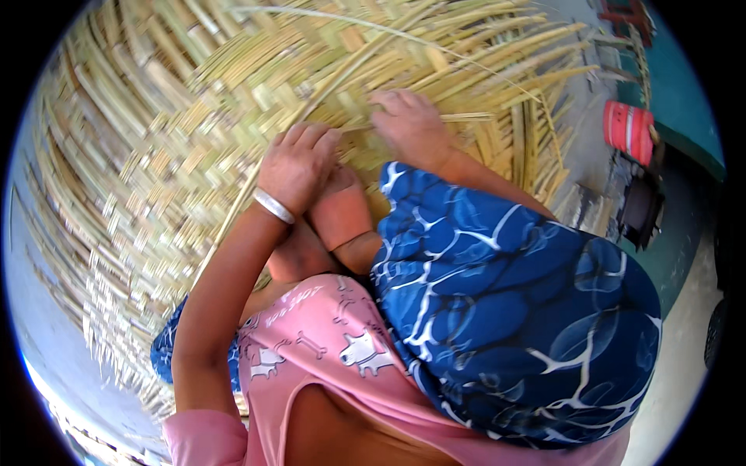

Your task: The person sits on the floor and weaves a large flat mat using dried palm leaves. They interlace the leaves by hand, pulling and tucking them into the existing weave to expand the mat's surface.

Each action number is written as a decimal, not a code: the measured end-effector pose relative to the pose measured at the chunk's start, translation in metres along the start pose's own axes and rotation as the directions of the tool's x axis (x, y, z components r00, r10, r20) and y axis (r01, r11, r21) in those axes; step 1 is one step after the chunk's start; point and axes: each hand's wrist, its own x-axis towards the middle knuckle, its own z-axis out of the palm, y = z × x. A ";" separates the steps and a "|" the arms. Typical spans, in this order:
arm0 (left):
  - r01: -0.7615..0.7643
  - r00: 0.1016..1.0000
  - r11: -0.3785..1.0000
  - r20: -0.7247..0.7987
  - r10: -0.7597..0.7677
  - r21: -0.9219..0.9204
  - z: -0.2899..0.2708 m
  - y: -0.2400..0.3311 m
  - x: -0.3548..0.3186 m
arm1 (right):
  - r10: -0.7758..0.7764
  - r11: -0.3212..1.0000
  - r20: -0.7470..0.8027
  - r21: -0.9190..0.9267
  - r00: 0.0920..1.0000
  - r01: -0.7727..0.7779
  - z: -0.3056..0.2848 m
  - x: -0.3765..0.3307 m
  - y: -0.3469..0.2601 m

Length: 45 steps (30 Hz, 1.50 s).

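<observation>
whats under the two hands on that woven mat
Under the left hand and right hand lies the woven mat of pale flat strips, with a loose strip running out from the right fingers. The weave directly beneath both palms is covered.

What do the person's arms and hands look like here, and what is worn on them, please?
Both forearms are bare. The left hand has a plain silver bangle at the wrist, and a pink sleeve covers the upper arm. The right hand shows no jewellery; neither hand is gloved.
</observation>
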 end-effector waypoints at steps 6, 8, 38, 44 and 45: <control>0.080 0.981 0.997 0.177 -0.082 0.013 0.003 0.001 0.024 | 0.044 0.984 0.061 0.170 0.997 -0.054 -0.020 0.021 -0.018; 0.153 0.972 0.988 0.187 -0.144 -0.036 0.000 -0.006 0.030 | 0.006 0.991 0.019 0.131 1.000 -0.009 -0.027 0.027 -0.015; 0.067 0.997 0.992 -0.054 -0.061 0.105 0.015 -0.001 0.028 | 0.386 -0.727 0.821 0.552 0.421 -0.409 -0.011 0.010 0.008; 0.132 0.991 0.990 0.018 -0.131 -0.056 0.011 0.008 0.023 | 0.505 -0.628 0.725 0.681 0.469 -0.376 -0.021 0.012 0.017; 0.174 0.984 0.976 0.002 -0.176 -0.127 0.007 0.008 0.024 | 0.549 -0.576 0.679 0.730 0.487 -0.368 -0.028 0.018 0.023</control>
